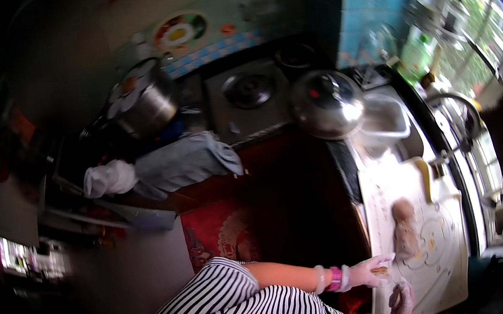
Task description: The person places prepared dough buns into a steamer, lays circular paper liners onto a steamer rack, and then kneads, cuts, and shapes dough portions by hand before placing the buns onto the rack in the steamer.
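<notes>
My left hand [368, 272], in a thin clear glove with a pink band at the wrist, reaches over the near end of a white cutting board [447, 271]. A small yellowish-brown piece [379, 271] is pinched in its fingers; its kind is too small to tell. Just below it, my right hand [401, 303], also gloved, is curled with fingers together, and whatever it may hold is hidden. Beyond both hands, a long pinkish-brown lump [405, 230], like meat or dough, lies on the board. Faint printed drawings show on the board around it.
Past the board are a sink with a clear plastic tub [385, 119] and a curved faucet [470, 108]. A domed metal lid [327, 105] sits at the counter corner. A steel pot [142, 101] stands on the stove, with a grey cloth [184, 161] along the front.
</notes>
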The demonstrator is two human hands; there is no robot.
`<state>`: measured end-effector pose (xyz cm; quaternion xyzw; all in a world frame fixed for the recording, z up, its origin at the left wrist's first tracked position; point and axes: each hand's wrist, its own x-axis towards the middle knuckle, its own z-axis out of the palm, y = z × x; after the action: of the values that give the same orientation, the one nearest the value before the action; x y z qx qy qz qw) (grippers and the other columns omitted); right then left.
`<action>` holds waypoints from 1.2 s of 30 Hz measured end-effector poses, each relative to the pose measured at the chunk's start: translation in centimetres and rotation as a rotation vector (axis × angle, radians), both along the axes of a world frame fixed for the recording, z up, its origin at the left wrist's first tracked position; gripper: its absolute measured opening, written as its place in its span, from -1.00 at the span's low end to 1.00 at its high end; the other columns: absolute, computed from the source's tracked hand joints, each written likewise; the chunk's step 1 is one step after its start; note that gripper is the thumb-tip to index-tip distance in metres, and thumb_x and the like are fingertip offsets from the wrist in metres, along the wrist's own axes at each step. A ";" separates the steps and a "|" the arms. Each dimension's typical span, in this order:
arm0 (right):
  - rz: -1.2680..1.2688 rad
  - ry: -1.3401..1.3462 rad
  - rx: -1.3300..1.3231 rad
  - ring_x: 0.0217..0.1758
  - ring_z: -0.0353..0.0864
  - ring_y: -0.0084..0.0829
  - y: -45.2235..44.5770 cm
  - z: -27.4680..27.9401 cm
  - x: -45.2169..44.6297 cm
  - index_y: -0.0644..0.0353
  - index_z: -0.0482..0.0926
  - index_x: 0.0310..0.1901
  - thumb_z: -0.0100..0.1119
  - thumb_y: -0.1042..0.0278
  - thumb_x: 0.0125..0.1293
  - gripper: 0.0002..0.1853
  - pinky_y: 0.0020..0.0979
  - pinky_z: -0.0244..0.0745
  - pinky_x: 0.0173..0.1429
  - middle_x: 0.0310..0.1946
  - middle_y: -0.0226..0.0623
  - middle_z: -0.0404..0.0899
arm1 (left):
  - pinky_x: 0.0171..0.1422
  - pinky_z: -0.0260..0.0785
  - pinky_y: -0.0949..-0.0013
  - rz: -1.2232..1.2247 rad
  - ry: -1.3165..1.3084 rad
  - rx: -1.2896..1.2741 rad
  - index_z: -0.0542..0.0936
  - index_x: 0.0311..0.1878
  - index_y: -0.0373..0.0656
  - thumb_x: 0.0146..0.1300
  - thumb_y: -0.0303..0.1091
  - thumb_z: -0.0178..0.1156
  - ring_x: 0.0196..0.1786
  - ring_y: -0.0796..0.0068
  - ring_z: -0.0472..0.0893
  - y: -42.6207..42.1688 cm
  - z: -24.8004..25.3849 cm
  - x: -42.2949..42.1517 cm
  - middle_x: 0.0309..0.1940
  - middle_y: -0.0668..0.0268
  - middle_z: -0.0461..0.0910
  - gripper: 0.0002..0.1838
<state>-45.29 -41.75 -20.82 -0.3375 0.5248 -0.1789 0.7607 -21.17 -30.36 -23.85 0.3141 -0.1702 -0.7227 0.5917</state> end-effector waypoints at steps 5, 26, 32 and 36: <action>0.406 0.034 -0.201 -0.57 0.39 -0.70 6.3 1.0 17.1 0.18 0.62 0.06 0.24 0.22 0.47 -0.73 -0.59 0.26 -0.52 -0.42 -0.52 0.55 | 0.40 0.43 0.31 0.309 0.376 -0.393 0.02 0.71 0.06 0.35 -0.67 0.19 -0.27 0.76 0.37 14.1 1.2 11.4 -0.24 0.52 0.35 -0.06; 1.403 -0.503 -0.629 -0.36 0.47 -0.73 42.6 24.2 79.1 0.30 0.61 0.10 0.50 0.23 0.27 -0.54 -0.63 0.32 -0.35 -0.34 -0.55 0.56 | 0.41 0.45 0.08 1.558 -0.019 -0.131 0.40 0.47 -0.07 0.44 -0.34 0.29 0.10 0.27 0.67 58.6 8.0 28.9 0.36 0.24 0.53 -0.43; 1.434 -0.609 -1.441 -0.22 0.74 -0.32 45.7 19.9 90.0 0.20 0.72 0.02 0.52 0.20 0.13 -0.57 -0.33 0.63 -0.04 -0.24 -0.18 0.76 | 0.19 0.56 0.19 1.856 0.012 0.022 0.40 0.42 -0.12 0.46 -0.42 0.21 0.12 0.14 0.68 58.3 10.4 31.2 0.30 0.14 0.55 -0.50; 1.510 -0.405 -1.669 -0.19 0.76 -0.21 47.1 20.3 90.7 0.19 0.71 0.02 0.49 0.09 0.17 -0.55 -0.30 0.63 0.02 -0.20 -0.06 0.75 | 0.16 0.57 0.21 1.853 -0.098 0.022 0.41 0.42 -0.13 0.42 -0.44 0.21 0.12 0.13 0.68 58.2 10.8 33.7 0.27 0.15 0.56 -0.49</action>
<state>45.40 5.37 -0.56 -0.9317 -0.2266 -0.0201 0.2831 12.52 27.88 -13.01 0.3603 0.1308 0.0511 0.9222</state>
